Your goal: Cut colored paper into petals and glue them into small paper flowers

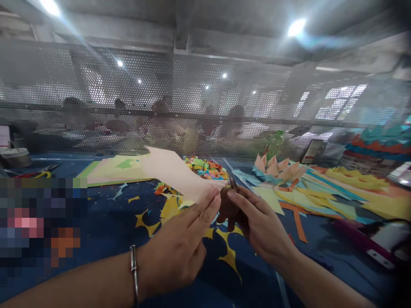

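Observation:
My left hand [186,233] is closed on a pale pink sheet of paper [175,171], its fingers pressed together along the near right end. The sheet rises to the left with a curved, cut-looking edge. In my right hand [261,220], closed, is a pair of scissors [232,180], the dark blades pointing up by the sheet's right end. Between both hands a brown rounded shape [227,204] shows; I cannot make out whether it is paper or shadowed fingers. Yellow paper scraps [229,252] lie on the blue table [257,286] below.
Stacked coloured sheets [105,173] lie at back left, near other scissors [41,173]. A heap of small colourful scraps [207,167] sits behind the hands. Paper crowns [278,167] and strips [317,192] spread rightward, with a purple object [361,239]. A perforated metal screen [128,107] stands behind.

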Demonstrator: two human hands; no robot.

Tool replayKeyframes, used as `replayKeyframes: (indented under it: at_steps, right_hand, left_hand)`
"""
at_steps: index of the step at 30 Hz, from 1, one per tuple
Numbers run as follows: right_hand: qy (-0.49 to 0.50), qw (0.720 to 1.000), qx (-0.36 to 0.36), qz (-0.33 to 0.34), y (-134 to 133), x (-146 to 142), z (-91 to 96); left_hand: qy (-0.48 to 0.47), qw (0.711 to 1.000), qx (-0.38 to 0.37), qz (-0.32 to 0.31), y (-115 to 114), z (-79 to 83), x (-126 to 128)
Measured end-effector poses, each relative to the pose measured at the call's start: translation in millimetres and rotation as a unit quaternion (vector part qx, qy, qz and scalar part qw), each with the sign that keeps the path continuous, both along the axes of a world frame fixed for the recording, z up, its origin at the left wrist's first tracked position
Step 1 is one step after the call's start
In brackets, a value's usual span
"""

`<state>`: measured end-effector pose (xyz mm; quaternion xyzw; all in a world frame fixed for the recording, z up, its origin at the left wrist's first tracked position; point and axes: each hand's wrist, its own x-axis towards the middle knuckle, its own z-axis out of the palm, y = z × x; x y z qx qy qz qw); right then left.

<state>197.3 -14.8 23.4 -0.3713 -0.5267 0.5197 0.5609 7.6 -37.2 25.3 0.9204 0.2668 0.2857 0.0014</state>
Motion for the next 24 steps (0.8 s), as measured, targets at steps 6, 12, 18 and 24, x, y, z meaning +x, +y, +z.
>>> replayKeyframes:
  at_steps: [6,12,18,24]
  right_hand:
    - [0.007,0.998,-0.041,-0.055,2.0,1.4,-0.9]
    - [-0.019,0.997,-0.045,-0.053,3.2,2.7,-0.8]
    - [-0.037,0.998,-0.021,-0.053,3.9,7.6,0.3]
    - [-0.132,0.991,0.012,0.030,3.4,14.9,0.7]
  left_hand:
    - [0.008,0.997,-0.076,-0.007,1.0,-3.4,-1.5]
    - [-0.023,0.979,-0.202,-0.024,-0.3,0.1,-3.0]
    - [-0.343,0.885,-0.117,0.291,50.5,19.4,-46.9]
    - [-0.287,0.850,-0.287,0.335,110.0,3.9,-104.4]
